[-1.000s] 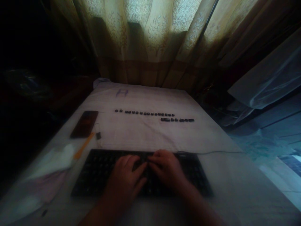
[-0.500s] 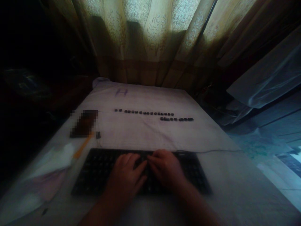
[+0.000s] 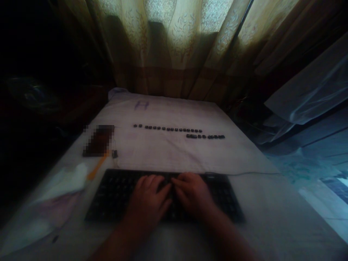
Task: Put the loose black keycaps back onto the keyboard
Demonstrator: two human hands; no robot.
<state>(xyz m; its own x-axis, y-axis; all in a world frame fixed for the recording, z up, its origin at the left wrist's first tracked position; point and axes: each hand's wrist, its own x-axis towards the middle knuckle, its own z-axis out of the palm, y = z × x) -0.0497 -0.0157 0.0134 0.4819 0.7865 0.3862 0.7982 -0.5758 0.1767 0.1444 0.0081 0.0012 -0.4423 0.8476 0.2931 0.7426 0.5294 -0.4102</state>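
A black keyboard (image 3: 111, 192) lies across the near part of the cloth-covered table. Resting on its left-middle keys is my left hand (image 3: 149, 195), fingers apart and thumb pointing toward the keyboard's centre. My right hand (image 3: 193, 192) bends over the middle keys, its fingers drawn together close to the left fingertips. Whatever may be between the right fingers is too dark and small to make out. Beyond the keyboard, a long row of loose black keycaps (image 3: 172, 129) stretches across the cloth. A shorter keycap row (image 3: 199, 136) sits nearer on the right.
Left of the keyboard are a blurred-out dark rectangular object (image 3: 99, 141), an orange strip-like tool (image 3: 98, 166), a small black item (image 3: 115, 154) and crumpled white-and-pink cloth (image 3: 62, 192). A cable (image 3: 252, 174) runs right from the keyboard. Curtains (image 3: 182, 47) hang behind the table.
The view has shifted slightly. Both hands stay over the middle of the keyboard in nearly the same pose, and the keycap rows look the same.
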